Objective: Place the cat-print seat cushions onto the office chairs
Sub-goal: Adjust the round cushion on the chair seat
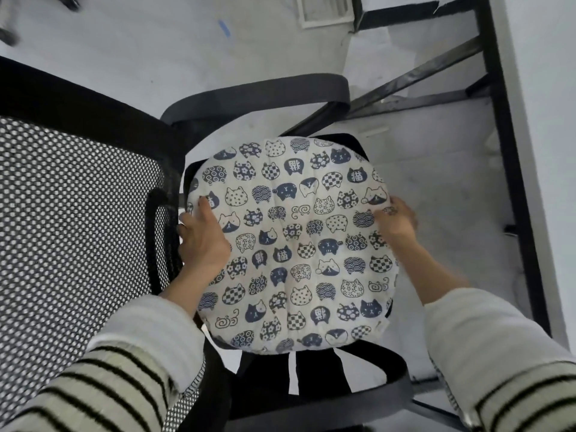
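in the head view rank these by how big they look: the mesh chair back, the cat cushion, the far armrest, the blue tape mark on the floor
1. mesh chair back, though it is nearest the camera, so its lead over the cushion is unsure
2. cat cushion
3. far armrest
4. blue tape mark
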A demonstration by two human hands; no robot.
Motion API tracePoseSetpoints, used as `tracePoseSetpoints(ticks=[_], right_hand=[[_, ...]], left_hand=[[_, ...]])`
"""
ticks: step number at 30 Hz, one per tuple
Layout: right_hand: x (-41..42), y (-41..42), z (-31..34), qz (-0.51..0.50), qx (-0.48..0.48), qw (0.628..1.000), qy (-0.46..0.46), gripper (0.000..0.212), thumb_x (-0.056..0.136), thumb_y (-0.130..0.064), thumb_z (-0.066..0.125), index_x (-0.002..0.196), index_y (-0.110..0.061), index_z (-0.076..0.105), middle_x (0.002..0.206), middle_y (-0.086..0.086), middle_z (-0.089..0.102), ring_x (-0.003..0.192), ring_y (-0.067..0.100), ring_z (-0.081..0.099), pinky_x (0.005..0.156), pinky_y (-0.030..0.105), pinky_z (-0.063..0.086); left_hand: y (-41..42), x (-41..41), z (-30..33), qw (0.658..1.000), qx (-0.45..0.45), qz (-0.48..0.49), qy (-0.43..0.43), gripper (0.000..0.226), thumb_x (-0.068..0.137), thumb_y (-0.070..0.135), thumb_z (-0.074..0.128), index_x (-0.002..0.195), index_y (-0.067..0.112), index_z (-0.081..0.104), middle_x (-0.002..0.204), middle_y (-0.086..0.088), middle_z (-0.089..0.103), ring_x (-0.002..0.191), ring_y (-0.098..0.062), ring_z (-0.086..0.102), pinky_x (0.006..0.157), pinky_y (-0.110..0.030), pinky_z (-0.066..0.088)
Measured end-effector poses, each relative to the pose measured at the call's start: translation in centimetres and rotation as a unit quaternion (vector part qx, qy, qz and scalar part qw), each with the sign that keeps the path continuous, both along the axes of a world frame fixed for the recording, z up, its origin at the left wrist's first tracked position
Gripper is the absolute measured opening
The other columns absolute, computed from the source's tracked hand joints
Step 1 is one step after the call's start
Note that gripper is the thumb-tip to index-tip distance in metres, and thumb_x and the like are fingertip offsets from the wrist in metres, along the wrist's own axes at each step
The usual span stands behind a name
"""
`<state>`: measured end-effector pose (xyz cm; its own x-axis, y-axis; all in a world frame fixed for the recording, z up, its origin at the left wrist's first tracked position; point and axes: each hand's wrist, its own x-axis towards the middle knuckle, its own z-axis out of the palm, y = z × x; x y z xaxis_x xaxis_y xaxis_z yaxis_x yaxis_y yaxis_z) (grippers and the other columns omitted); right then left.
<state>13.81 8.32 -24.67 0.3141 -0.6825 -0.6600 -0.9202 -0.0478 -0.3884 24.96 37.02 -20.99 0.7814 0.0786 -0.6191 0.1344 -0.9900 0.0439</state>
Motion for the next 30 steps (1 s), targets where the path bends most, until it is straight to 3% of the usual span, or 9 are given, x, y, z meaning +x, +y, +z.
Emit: tracePoseSetpoints(ticks=[5, 8, 11, 13, 18, 21, 24, 27, 30], right_hand=[[-0.3, -0.3, 0.3, 0.043, 0.022, 0.999, 0.006, 0.051, 0.089, -0.029, 0.055, 0.138, -0.026, 0.043, 0.135, 0.002, 0.055, 0.119, 0.028, 0.055, 0.103, 0.044, 0.044], [-1.7, -0.6, -0.1, 0.069, 0.067, 0.995, 0.034, 0.070, 0.088, -0.031, 0.062, 0.147, -0.023, 0.026, 0.145, 0.003, 0.044, 0.129, 0.030, 0.045, 0.108, 0.043, 0.036], [-4.0, -0.1, -1.0, 0.057, 0.101, 0.992, 0.059, 0.086, 0.080, -0.041, 0.070, 0.147, -0.025, 0.018, 0.146, 0.005, 0.042, 0.130, 0.034, 0.043, 0.108, 0.051, 0.036], [-5.5, 0.3, -2.1, 0.036, 0.106, 0.992, 0.055, 0.091, 0.076, -0.045, 0.072, 0.147, -0.026, 0.018, 0.145, 0.006, 0.043, 0.132, 0.034, 0.041, 0.108, 0.053, 0.036], [-5.5, 1.2, -2.4, -0.002, 0.042, 0.999, 0.026, 0.083, 0.080, -0.033, 0.071, 0.146, -0.023, 0.023, 0.145, 0.012, 0.038, 0.132, 0.031, 0.039, 0.108, 0.046, 0.036], [-5.3, 2.4, -1.1, 0.078, -0.026, 0.997, 0.014, 0.080, 0.088, -0.029, 0.063, 0.150, -0.030, 0.012, 0.157, 0.007, 0.009, 0.144, 0.027, 0.013, 0.115, 0.045, 0.023], [-5.7, 5.1, 0.0, 0.229, -0.060, 0.971, 0.042, 0.085, 0.088, -0.042, 0.060, 0.150, -0.035, 0.001, 0.159, 0.002, -0.011, 0.146, 0.024, -0.013, 0.117, 0.054, 0.011], [-7.2, 8.2, -0.1, 0.325, -0.035, 0.936, 0.128, 0.085, 0.087, -0.046, 0.059, 0.149, -0.036, 0.001, 0.158, 0.005, -0.016, 0.143, 0.028, -0.023, 0.114, 0.061, 0.007], [-9.2, 11.1, -0.4, 0.349, -0.004, 0.923, 0.161, 0.086, 0.086, -0.043, 0.059, 0.148, -0.037, 0.000, 0.155, 0.004, -0.029, 0.141, 0.029, -0.028, 0.111, 0.066, -0.001]], left_hand=[[0.8, 0.2, 0.2, 1.000, -0.001, -0.008, -0.005, 0.089, 0.083, 0.001, 0.062, 0.147, 0.027, 0.006, 0.139, -0.025, 0.023, 0.114, -0.041, 0.045, 0.081, -0.049, 0.046], [1.1, 0.5, -0.7, 1.000, -0.017, -0.003, -0.003, 0.091, 0.082, 0.001, 0.063, 0.148, 0.025, 0.006, 0.141, -0.025, 0.020, 0.117, -0.043, 0.043, 0.090, -0.052, 0.045], [1.7, 0.0, -2.0, 0.999, -0.043, -0.031, -0.008, 0.079, 0.086, 0.003, 0.056, 0.149, 0.020, 0.012, 0.149, -0.020, 0.011, 0.130, -0.042, 0.029, 0.102, -0.051, 0.039], [1.8, -0.9, -2.9, 0.997, -0.045, -0.070, 0.007, 0.070, 0.091, 0.015, 0.052, 0.149, 0.021, 0.014, 0.155, -0.015, -0.004, 0.141, -0.040, 0.009, 0.111, -0.053, 0.027], [2.0, -3.2, -4.2, 0.992, -0.029, -0.102, 0.063, 0.092, 0.085, 0.049, 0.058, 0.148, 0.034, -0.007, 0.152, -0.011, -0.031, 0.142, -0.036, -0.020, 0.107, -0.068, 0.016], [2.4, -5.1, -3.9, 0.986, -0.023, -0.155, 0.049, 0.100, 0.081, 0.056, 0.060, 0.147, 0.036, -0.013, 0.151, -0.009, -0.033, 0.141, -0.036, -0.024, 0.107, -0.071, 0.010], [2.7, -7.9, -3.7, 0.977, 0.000, -0.208, 0.051, 0.103, 0.077, 0.064, 0.058, 0.147, 0.035, -0.012, 0.151, -0.010, -0.034, 0.140, -0.038, -0.025, 0.105, -0.073, 0.007], [2.5, -10.8, -4.2, 0.968, 0.010, -0.235, 0.083, 0.097, 0.081, 0.061, 0.055, 0.148, 0.034, -0.009, 0.151, -0.012, -0.034, 0.138, -0.042, -0.027, 0.104, -0.072, 0.011], [2.1, -12.5, -4.3, 0.967, -0.001, -0.236, 0.092, 0.085, 0.087, 0.053, 0.051, 0.149, 0.033, -0.003, 0.153, -0.013, -0.029, 0.138, -0.044, -0.025, 0.103, -0.074, 0.014]])
